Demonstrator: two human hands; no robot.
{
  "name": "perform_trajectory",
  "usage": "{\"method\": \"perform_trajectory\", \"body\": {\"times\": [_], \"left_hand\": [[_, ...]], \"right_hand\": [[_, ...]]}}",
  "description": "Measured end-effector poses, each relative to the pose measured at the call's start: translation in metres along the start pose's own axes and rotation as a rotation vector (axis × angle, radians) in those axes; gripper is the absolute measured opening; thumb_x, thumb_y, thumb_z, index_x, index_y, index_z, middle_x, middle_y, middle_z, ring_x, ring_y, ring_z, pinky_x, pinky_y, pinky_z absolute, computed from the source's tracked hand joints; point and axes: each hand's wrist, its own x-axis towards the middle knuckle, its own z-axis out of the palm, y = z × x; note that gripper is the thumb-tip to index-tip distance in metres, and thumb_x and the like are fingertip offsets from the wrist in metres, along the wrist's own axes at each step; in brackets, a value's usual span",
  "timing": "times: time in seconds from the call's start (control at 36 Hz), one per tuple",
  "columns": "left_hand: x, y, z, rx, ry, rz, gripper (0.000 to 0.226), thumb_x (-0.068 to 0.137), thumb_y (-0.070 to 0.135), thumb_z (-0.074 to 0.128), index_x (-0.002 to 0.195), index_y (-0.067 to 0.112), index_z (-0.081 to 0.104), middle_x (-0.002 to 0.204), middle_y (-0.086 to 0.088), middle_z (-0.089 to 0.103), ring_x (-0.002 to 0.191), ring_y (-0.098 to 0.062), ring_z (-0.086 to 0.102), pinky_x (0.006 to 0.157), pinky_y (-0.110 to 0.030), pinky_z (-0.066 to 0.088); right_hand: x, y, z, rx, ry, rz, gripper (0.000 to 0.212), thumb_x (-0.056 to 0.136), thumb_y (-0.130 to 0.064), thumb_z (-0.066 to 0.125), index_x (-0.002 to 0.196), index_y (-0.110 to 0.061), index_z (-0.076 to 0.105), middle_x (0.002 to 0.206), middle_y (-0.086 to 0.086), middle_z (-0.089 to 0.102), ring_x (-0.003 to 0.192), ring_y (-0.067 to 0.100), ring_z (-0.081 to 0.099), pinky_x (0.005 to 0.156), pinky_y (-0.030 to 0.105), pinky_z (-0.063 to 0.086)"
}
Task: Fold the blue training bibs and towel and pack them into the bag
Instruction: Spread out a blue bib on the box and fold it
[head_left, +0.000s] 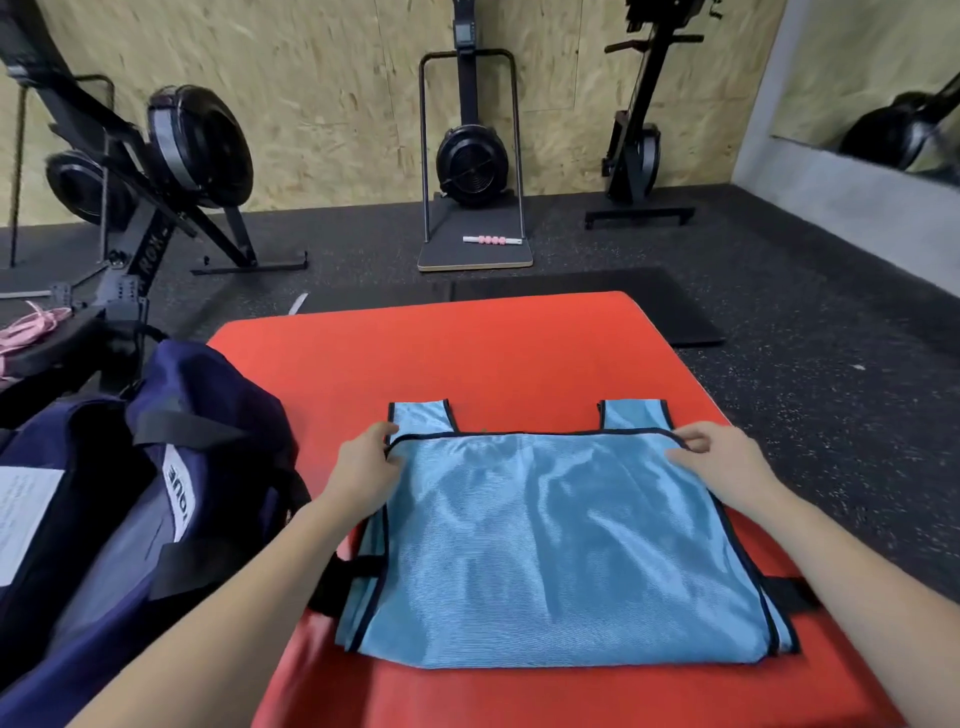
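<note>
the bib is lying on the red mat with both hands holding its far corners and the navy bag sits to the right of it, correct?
Not quite: the navy bag sits to the left of the bib, not the right. The head view shows this. The rest holds: the bib lies on the red mat, with the left hand and right hand holding its far corners.

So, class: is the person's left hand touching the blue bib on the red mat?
Touching. The head view shows the left hand pinching the folded edge of the blue bib at its far left corner.
</note>
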Motion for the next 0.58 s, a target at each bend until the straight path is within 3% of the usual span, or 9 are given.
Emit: {"method": "perform_trajectory", "body": {"times": [0.14, 0.31, 0.39, 0.47, 0.53, 0.58], "left_hand": [[-0.011, -0.002, 0.000, -0.071, 0.139, 0.029, 0.034, 0.093, 0.012, 0.055, 0.124, 0.021, 0.063, 0.113, -0.007, 0.069, 0.093, -0.022, 0.059, 0.077, -0.028, 0.040], [0.004, 0.018, -0.016, -0.143, 0.251, 0.087, 0.030, 0.093, 0.011, 0.056, 0.118, 0.024, 0.066, 0.104, 0.003, 0.068, 0.089, -0.011, 0.056, 0.067, -0.016, 0.037], [0.024, 0.029, -0.021, -0.139, 0.300, 0.095, 0.028, 0.094, 0.015, 0.056, 0.118, 0.026, 0.065, 0.105, 0.001, 0.068, 0.089, -0.016, 0.057, 0.070, -0.025, 0.042], [0.039, 0.032, -0.017, 0.029, 0.197, 0.019, 0.040, 0.095, 0.017, 0.052, 0.134, 0.024, 0.054, 0.118, -0.008, 0.066, 0.095, -0.027, 0.058, 0.079, -0.037, 0.049], [0.035, 0.035, -0.010, 0.244, 0.094, -0.035, 0.049, 0.093, 0.020, 0.051, 0.142, 0.020, 0.043, 0.123, -0.011, 0.061, 0.108, -0.032, 0.056, 0.088, -0.041, 0.044], [0.019, 0.042, 0.001, 0.428, 0.083, 0.010, 0.047, 0.094, 0.027, 0.052, 0.139, 0.019, 0.042, 0.128, -0.010, 0.055, 0.119, -0.032, 0.050, 0.095, -0.044, 0.037]], "right_hand": [[-0.005, 0.000, -0.006, 0.027, 0.066, -0.033, 0.013, 0.083, -0.027, 0.080, 0.093, -0.019, 0.075, 0.089, -0.003, 0.071, 0.090, 0.017, 0.064, 0.083, 0.030, 0.044], [0.010, -0.019, -0.022, 0.158, 0.155, -0.048, 0.018, 0.081, -0.029, 0.082, 0.094, -0.020, 0.075, 0.089, -0.003, 0.071, 0.087, 0.015, 0.064, 0.081, 0.028, 0.043], [0.029, -0.029, -0.023, 0.114, 0.184, -0.055, 0.017, 0.082, -0.031, 0.079, 0.094, -0.018, 0.076, 0.087, -0.003, 0.071, 0.090, 0.017, 0.066, 0.079, 0.028, 0.042], [0.041, -0.032, -0.014, 0.037, 0.168, -0.031, 0.035, 0.086, -0.034, 0.075, 0.114, -0.014, 0.071, 0.104, 0.005, 0.072, 0.106, 0.024, 0.065, 0.088, 0.031, 0.044], [0.034, -0.034, -0.002, -0.022, 0.126, -0.038, 0.055, 0.090, -0.041, 0.070, 0.134, -0.011, 0.058, 0.124, 0.009, 0.066, 0.118, 0.026, 0.060, 0.102, 0.038, 0.044], [0.015, -0.036, 0.012, -0.119, 0.099, -0.114, 0.060, 0.094, -0.045, 0.063, 0.140, -0.010, 0.051, 0.134, 0.010, 0.060, 0.124, 0.028, 0.056, 0.106, 0.043, 0.043]]}}
